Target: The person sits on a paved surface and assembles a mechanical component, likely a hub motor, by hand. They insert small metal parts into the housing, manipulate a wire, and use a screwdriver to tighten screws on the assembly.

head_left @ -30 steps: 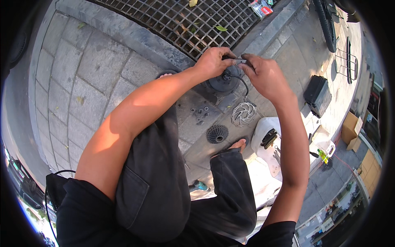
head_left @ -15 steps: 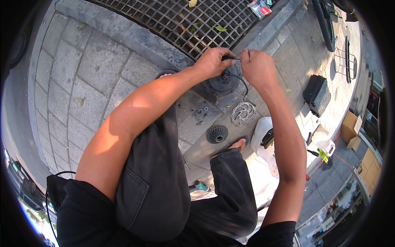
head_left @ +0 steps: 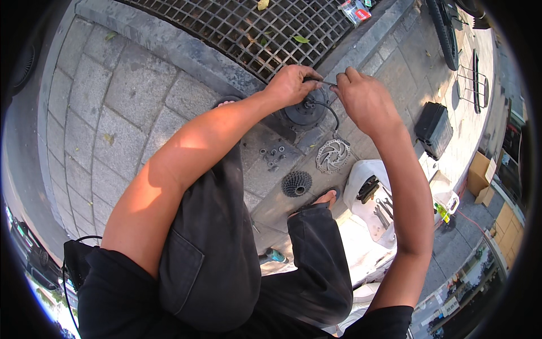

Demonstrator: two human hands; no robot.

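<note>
Slender piece (head_left: 328,83), thin and greyish, spans the gap between the two hands, above the black hub (head_left: 305,117), the landmark here. The left hand (head_left: 289,86), above and left of the hub, pinches one end between thumb and fingers. The right hand (head_left: 364,100), above and right of it, has curled fingertips closed on the other end; its thumb is mostly hidden.

A black cable (head_left: 333,110) arcs from the hub's right side down toward the brake disc (head_left: 323,151), which lies below and right. Straight below the hub sits the cassette (head_left: 292,185); below and left are loose small nuts (head_left: 274,152).

Beyond the hub, the stone kerb (head_left: 220,63) turns a corner around a metal grating (head_left: 282,39), a hard edge close by. Broad paving slabs (head_left: 132,110) spread leftward from the hub, the roomier side. Well right stands a black box (head_left: 433,124); farther down-right, a white container (head_left: 354,174) holds wrenches (head_left: 384,213).
</note>
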